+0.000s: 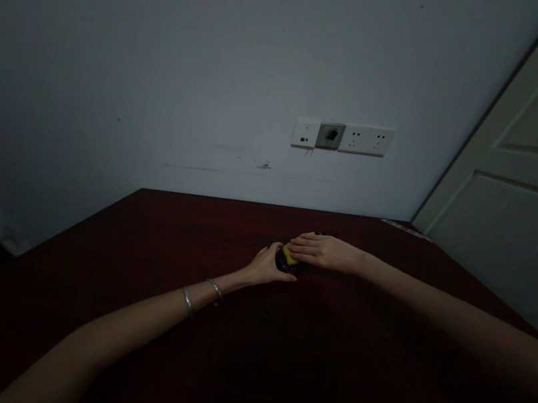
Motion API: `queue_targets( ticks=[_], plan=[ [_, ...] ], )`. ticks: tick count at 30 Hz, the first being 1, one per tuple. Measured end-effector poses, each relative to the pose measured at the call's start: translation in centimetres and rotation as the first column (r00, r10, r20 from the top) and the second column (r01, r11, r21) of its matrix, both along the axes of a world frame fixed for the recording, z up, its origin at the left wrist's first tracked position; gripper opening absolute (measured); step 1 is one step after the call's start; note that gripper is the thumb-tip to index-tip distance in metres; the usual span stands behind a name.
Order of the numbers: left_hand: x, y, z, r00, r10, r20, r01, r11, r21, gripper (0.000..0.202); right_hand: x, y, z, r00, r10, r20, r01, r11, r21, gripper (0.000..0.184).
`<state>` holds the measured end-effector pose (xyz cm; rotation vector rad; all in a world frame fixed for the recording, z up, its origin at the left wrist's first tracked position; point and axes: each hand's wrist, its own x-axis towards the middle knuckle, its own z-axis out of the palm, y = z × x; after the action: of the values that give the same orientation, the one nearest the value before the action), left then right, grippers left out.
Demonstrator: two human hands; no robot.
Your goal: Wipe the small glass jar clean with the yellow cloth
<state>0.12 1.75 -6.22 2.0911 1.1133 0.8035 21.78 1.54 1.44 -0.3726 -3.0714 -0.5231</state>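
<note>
Near the far side of the dark red table, my left hand (265, 266) grips the left edge of a dark, shiny object (280, 263), its thumb in front and fingers behind. What kind of object it is, I cannot make out in the dim light. My right hand (327, 252) lies over a yellow sponge (290, 256), fingers flat and together, pressing it against the dark object. Most of the sponge and the object's right part are hidden under that hand. Two silvery bangles (188, 300) circle my left wrist and forearm.
The dark red tabletop (184, 229) meets a pale wall (192, 69) at the back. A row of switches and sockets (354, 139) is set in the wall. At the right stands a white panelled door (524, 219), with a thin pale strip (404, 229) lying near the table's back-right corner.
</note>
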Motion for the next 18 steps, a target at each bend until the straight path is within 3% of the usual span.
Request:
queue_targets(
  ticks=[9,18],
  plan=[
    [0.4,0.7,0.6,0.999,0.034,-0.005,-0.034,0.998,-0.046,0.075,-1.6,2.7,2.2,0.955,0.245,0.169,-0.222,0.965,-0.142,0.032],
    [-0.4,1.8,0.6,0.999,0.038,0.004,-0.038,0.998,-0.051,0.075,-3.1,5.1,2.0,0.919,0.33,0.214,-0.296,0.939,-0.177,0.027]
  ],
)
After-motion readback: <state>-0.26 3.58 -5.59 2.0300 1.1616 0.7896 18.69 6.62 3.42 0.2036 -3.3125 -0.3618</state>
